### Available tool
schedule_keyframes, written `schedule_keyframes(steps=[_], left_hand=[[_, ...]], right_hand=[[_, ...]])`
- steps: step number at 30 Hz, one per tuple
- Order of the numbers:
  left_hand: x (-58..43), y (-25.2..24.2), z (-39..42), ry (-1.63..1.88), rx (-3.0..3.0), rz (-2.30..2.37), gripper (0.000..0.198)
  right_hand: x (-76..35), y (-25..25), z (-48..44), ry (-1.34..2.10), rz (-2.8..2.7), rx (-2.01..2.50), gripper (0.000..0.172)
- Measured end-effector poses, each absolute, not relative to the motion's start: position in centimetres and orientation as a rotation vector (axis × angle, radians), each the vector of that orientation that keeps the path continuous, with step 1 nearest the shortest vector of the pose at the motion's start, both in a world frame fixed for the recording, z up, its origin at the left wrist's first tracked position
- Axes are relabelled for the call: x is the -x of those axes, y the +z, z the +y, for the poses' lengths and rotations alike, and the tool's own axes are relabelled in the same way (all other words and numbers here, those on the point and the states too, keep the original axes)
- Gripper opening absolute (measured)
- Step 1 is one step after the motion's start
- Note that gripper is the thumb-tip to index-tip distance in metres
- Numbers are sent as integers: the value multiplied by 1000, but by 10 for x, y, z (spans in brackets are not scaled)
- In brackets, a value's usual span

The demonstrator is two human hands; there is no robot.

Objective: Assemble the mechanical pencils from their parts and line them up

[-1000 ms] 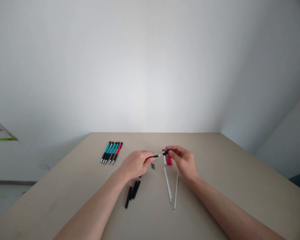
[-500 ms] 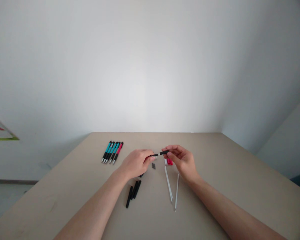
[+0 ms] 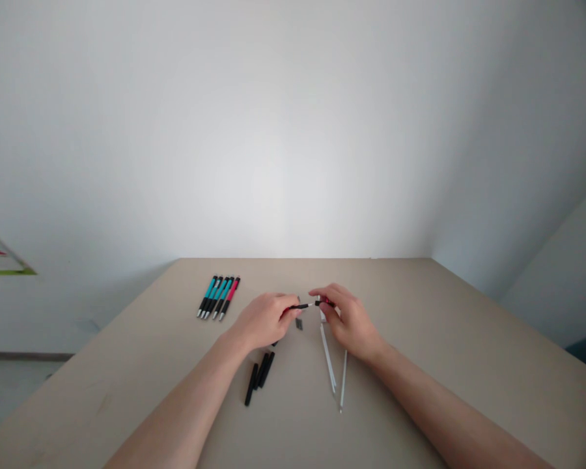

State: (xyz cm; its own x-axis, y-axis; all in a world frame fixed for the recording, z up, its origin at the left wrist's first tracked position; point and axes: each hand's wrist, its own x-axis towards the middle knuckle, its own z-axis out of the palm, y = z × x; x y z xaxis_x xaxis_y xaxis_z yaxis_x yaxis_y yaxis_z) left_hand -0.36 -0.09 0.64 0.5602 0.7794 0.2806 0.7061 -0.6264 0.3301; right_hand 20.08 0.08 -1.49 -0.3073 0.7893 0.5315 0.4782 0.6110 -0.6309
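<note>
My left hand (image 3: 269, 319) is closed, pinching a thin black pen piece (image 3: 300, 306) that points right and ends in a pale tip. Facing it, my right hand (image 3: 351, 320) holds a short dark piece (image 3: 318, 303) between thumb and fingers; a little red shows among those fingers. The two ends are very close; I cannot tell whether they touch. Beneath the hands lie small dark grey pieces (image 3: 299, 324) and a small white piece (image 3: 323, 318), partly covered. Black tubes (image 3: 267, 370) rest below my left hand, and thin white sticks (image 3: 328, 358) below my right.
Several pens (image 3: 219, 298), teal and black with one red, lie in a row at the back left of the beige table (image 3: 395, 286). Behind it rises a white wall (image 3: 293, 130). A poster (image 3: 2, 254) is at the far left.
My right hand has shifted slightly left, and its fingers now cover more of the dark piece. The red pieces seen on the table are now hidden or held. My left hand stays nearly still.
</note>
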Motion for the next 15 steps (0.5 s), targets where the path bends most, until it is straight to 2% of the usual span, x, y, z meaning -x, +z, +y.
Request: schedule_keyframes(steps=[2, 4, 10, 15], left_hand=[[4, 6, -1, 602, -2607, 1271, 21], [5, 5, -1, 603, -2601, 1278, 22], [5, 7, -2, 627, -2568, 1285, 23], [4, 7, -2, 647, -2566, 1274, 25]], right_hand=[[-203, -13, 2, 376, -1992, 1044, 37], [-204, -11, 2, 375, -1962, 1093, 37], [-204, -14, 1, 448, -1682, 1160, 17], [-200, -16, 0, 708, -1518, 1117, 22]])
